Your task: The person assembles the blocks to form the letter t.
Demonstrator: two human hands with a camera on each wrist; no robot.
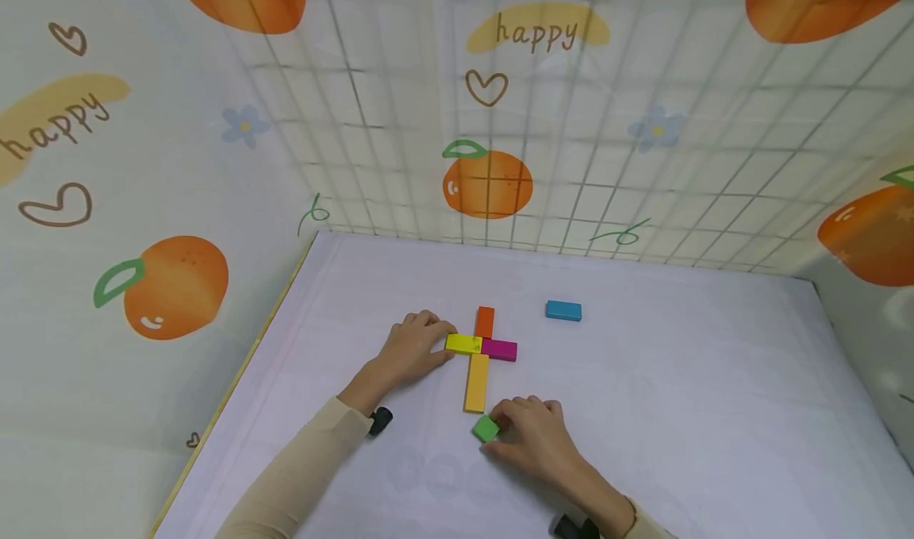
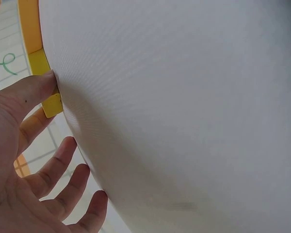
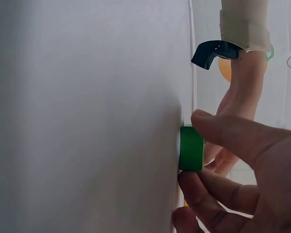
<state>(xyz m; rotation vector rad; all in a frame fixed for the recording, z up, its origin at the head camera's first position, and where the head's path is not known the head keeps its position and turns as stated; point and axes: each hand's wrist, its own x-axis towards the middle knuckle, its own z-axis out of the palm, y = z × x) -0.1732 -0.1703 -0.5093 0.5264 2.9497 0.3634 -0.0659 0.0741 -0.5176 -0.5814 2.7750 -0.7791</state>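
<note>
My left hand (image 1: 410,351) holds the left end of a yellow block (image 1: 462,344) between thumb and index finger, its other fingers spread in the left wrist view. A magenta block (image 1: 499,350) lies end to end with the yellow one. Behind them an orange-red block (image 1: 485,322) points away, and a longer orange-yellow block (image 1: 476,383) extends toward me, so the four form a cross. Just below its near end, my right hand (image 1: 531,436) pinches a small green block (image 3: 191,148) between thumb and fingers, low at the white tabletop.
A blue block (image 1: 563,310) lies apart, to the back right of the cross. Patterned cloth (image 1: 400,126) with oranges hangs behind the table and at both sides, a wire grid showing through it. A dark wrist device (image 1: 382,421) sticks out beside the left cuff.
</note>
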